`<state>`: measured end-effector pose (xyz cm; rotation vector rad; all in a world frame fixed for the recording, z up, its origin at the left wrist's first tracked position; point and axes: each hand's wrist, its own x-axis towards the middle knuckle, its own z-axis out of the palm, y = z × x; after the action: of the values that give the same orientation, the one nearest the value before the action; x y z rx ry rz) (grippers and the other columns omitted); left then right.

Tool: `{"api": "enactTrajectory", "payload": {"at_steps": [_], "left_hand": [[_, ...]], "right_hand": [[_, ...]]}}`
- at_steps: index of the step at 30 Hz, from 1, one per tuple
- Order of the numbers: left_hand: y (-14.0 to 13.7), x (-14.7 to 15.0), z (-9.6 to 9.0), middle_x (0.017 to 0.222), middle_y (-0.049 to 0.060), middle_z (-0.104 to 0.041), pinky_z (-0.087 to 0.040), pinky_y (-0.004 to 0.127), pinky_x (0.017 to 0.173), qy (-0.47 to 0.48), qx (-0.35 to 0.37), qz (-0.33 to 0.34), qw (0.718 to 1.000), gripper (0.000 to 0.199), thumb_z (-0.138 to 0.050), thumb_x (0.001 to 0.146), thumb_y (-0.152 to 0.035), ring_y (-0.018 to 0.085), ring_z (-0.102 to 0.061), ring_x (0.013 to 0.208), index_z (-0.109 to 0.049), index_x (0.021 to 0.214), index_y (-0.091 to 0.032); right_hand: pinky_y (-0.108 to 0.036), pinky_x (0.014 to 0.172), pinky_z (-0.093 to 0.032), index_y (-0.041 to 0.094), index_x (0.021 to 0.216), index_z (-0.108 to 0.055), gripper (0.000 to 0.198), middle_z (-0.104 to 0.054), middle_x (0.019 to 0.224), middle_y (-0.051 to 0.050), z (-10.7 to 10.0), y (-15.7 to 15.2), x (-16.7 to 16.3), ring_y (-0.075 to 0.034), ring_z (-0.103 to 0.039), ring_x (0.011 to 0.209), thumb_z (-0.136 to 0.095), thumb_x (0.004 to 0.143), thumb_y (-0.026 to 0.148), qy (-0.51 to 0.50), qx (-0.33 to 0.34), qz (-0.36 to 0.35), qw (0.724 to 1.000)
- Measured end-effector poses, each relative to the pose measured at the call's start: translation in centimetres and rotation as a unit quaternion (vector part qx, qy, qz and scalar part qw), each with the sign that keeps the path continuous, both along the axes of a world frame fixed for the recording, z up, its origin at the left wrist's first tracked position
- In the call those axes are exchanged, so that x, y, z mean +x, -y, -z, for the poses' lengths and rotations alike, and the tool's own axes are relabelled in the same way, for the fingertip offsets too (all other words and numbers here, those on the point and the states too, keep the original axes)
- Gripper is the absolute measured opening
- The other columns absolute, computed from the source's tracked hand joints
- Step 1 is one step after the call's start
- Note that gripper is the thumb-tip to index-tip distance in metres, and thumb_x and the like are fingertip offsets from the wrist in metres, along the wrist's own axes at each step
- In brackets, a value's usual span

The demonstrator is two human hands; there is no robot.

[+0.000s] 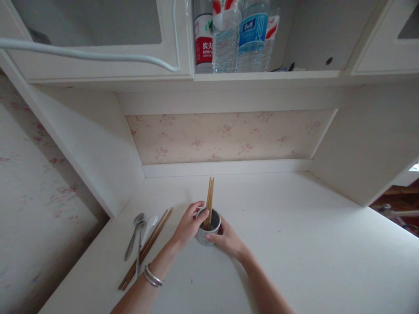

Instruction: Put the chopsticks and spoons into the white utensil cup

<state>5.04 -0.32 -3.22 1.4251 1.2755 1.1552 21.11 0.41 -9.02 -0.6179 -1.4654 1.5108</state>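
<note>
A round metal utensil holder (204, 240) with small holes in its side stands on the white desk. Several light wooden chopsticks (211, 196) stand upright in it, leaning against its inside. My right hand (228, 240) is wrapped round the holder's right side, thumb across the front. At the upper left rim is my left hand (192, 221), its thumb reaching over the opening against the chopsticks and its fingers behind the rim; what its fingers press on is partly hidden. Left of the holder lie darker wooden chopsticks (149, 245), metal spoons (131, 244) and a white spoon (149, 227).
White side panels (88, 144) close in the desk (294, 244) on the left and right. Overhead, an open shelf (268, 75) holds several plastic bottles (225, 41). A white cable (81, 54) hangs before the left cabinet door. Floral wallpaper (229, 135) covers the back.
</note>
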Motion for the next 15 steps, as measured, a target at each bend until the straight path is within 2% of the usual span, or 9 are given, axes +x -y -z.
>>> {"api": "enactTrajectory", "payload": {"at_steps": [4, 7, 15], "left_hand": [[1.8, -0.6, 1.7, 0.143, 0.012, -0.045, -0.033, 0.038, 0.11, 0.126, -0.027, 0.128, 0.983, 0.084, -0.074, 0.074, -0.037, 0.026, -0.042, 0.132, -0.03, 0.144, -0.022], [2.2, -0.7, 3.0, 0.144, 0.014, -0.043, -0.032, 0.04, 0.111, 0.166, -0.018, 0.141, 0.976, 0.1, -0.08, 0.067, -0.031, 0.028, -0.041, 0.132, -0.02, 0.146, -0.021], [2.5, -0.3, 3.2, 0.137, 0.012, -0.05, -0.038, 0.04, 0.106, 0.155, 0.013, 0.097, 0.983, 0.086, -0.079, 0.068, -0.027, 0.026, -0.05, 0.123, -0.031, 0.139, -0.021]], "right_hand": [[-0.048, 0.103, -0.039, 0.022, 0.131, -0.049, 0.068, -0.059, 0.13, -0.01, -0.8, 0.4, 0.1, -0.029, -0.054, 0.119, -0.079, 0.071, 0.033, 0.012, 0.014, 0.004, 1.0], [-0.048, 0.105, -0.039, 0.022, 0.131, -0.05, 0.062, -0.057, 0.133, -0.01, -1.3, 0.7, 0.1, -0.029, -0.053, 0.121, -0.075, 0.076, 0.034, 0.016, 0.016, -0.015, 1.0], [-0.048, 0.111, -0.029, 0.026, 0.143, -0.035, 0.076, -0.044, 0.145, -0.009, -0.6, 1.2, 0.2, -0.028, -0.041, 0.133, -0.072, 0.077, 0.028, 0.003, -0.02, -0.027, 0.999]]}}
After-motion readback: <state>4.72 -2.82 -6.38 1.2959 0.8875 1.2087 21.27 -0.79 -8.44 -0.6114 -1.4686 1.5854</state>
